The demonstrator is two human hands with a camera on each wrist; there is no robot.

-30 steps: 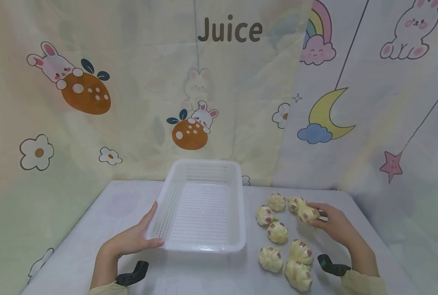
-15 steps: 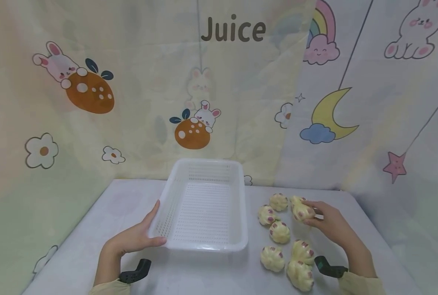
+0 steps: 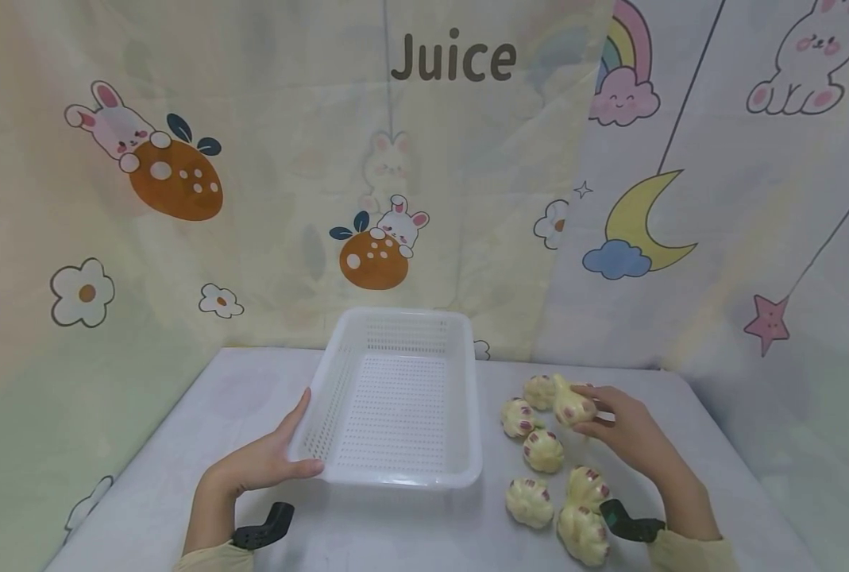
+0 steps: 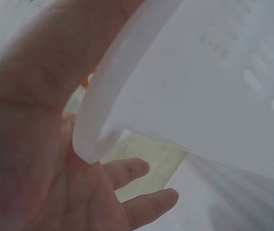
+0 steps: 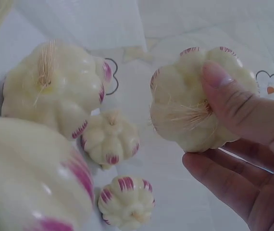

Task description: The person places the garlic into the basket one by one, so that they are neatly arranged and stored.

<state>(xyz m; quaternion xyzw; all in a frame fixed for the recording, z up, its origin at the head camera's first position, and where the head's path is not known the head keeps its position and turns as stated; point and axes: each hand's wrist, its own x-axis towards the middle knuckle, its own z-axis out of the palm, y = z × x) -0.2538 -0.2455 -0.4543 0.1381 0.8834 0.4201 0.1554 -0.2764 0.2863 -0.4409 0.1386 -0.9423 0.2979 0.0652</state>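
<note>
My left hand (image 3: pixel 263 457) grips the near left corner of a white plastic basket (image 3: pixel 473 397), thumb at the rim. In the left wrist view the basket's rim (image 4: pixel 98 110) lies in the crook of the hand, with two fingers (image 4: pixel 151 204) reaching out below it. My right hand (image 3: pixel 627 429) pinches a garlic bulb (image 3: pixel 574 409), its neck pointing up and leftward. The right wrist view shows the thumb on this bulb (image 5: pixel 180 98), near its stringy roots, with fingers underneath. In the head view it overlaps the edge of another garlic bulb (image 3: pixel 537 392).
More garlic bulbs lie right of the basket: one (image 3: pixel 517 418) beside it, another (image 3: pixel 542 450) just nearer, one (image 3: pixel 529 502) in front. Two bulbs (image 3: pixel 583 536) lie close together at the front right. A printed cloth (image 3: pixel 274 199) hangs behind the white table (image 3: pixel 388 532).
The right hand has moved leftward with the garlic bulb, from the right side of the back bulbs to right beside them. The left hand keeps its grip on the basket.
</note>
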